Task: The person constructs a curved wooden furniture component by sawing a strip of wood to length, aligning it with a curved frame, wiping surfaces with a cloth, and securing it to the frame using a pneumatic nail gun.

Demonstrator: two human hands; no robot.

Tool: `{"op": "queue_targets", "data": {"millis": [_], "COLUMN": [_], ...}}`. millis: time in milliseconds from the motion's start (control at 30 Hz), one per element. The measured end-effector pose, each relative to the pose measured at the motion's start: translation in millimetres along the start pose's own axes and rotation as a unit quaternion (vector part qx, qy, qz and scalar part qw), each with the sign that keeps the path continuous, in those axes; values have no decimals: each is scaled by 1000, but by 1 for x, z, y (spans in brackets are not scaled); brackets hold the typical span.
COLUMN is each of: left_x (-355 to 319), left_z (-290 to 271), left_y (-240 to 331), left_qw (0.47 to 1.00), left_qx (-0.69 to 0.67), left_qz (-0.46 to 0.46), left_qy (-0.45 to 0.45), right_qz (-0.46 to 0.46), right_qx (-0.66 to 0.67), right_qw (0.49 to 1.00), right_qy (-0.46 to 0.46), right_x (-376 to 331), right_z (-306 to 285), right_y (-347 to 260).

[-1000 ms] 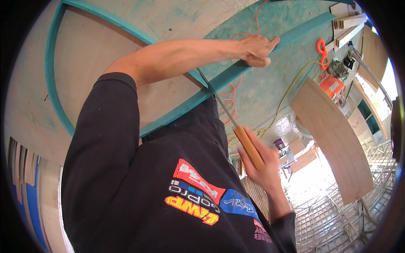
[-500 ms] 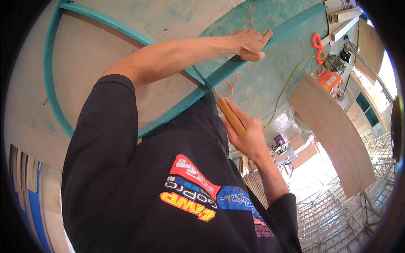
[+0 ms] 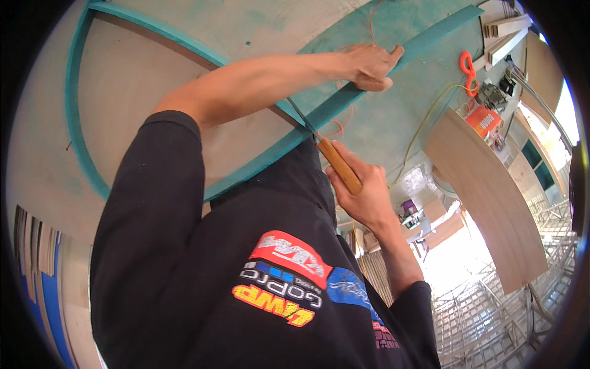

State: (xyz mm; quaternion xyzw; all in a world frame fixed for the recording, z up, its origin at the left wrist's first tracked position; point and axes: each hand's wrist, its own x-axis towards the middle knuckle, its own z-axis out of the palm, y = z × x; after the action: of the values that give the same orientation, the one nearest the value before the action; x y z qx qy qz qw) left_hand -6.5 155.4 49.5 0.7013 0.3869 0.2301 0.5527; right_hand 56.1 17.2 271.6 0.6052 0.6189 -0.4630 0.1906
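The left hand is at 1 o'clock, resting on the long teal-painted strip that runs from 7 o'clock up to 1 o'clock through the view. One digit sticks out along the strip; the others look curled, but their tips are hidden, so I cannot tell how far they close around it.

The right hand, right of centre toward 3 o'clock, has its fingers wrapped closely around the orange-brown wooden handle of a tool with a narrow dark metal blade. The blade points toward 12 o'clock and crosses the strip near its junction with a second teal strip, which runs from 10 o'clock.

A bright orange looped object lies at 2 o'clock, and a broad, curved panel of pale brown wood stretches down around 3 o'clock.
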Motion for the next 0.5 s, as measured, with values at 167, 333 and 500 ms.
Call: {"op": "queue_targets", "data": {"millis": [167,333,500], "left_x": [6,1,2], "left_z": [9,2,5], "left_y": [-10,1,-6], "left_qw": [1000,1000,1000], "left_qx": [-12,-31,-13], "left_qz": [9,3,19], "left_qy": [23,0,21], "right_qz": [-11,-20,-27], "right_qx": [5,2,-7], "right_qw": [999,999,1000], "right_qy": [29,32,15], "right_x": [-66,-79,1], "right_z": [-35,-41,4], "right_y": [-1,-9,7]}}
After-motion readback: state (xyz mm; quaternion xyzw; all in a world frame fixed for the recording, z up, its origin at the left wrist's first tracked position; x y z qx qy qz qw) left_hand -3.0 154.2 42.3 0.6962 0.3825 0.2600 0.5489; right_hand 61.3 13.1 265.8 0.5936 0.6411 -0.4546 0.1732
